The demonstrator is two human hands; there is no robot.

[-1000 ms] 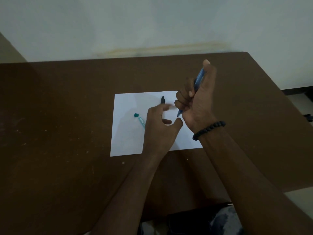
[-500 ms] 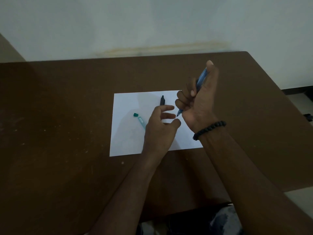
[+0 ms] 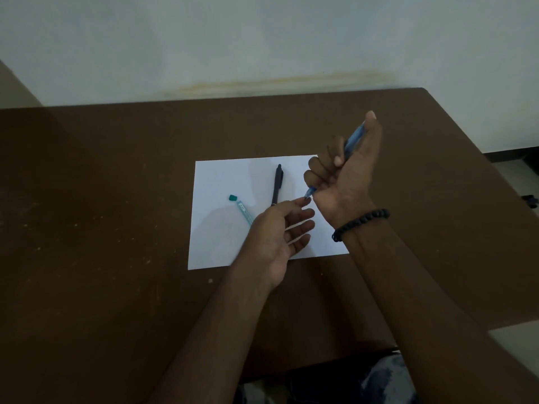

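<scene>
The right hand [image 3: 344, 176] is raised above the table [image 3: 102, 199]. Its 4 fingers are curled round a blue pen [image 3: 354, 138], and the thumb lies along the barrel up to its top end. Most of the barrel is hidden inside the fist. Only an upper stretch beside the thumb and the tip below the little finger show. Whether the thumb presses on anything at the top cannot be told.

The left hand [image 3: 280, 237] sits just below and left of that fist, palm turned upward, fingers nearly straight and spread, holding nothing. Its index fingertip is right beside the pen's tip, but contact is too fine to make out. A black bead bracelet [image 3: 361, 223] circles the right wrist.

Just beyond the left hand's fingertips, 1 black pen [image 3: 277, 185] lies on a white sheet of paper [image 3: 221, 182]. Left of that hand lies a teal tube [image 3: 244, 212], its near end covered by the hand and its print too small to read. A small teal cap [image 3: 232, 197] lies just beyond the tube. The sheet's far right corner disappears behind the right fist.
</scene>
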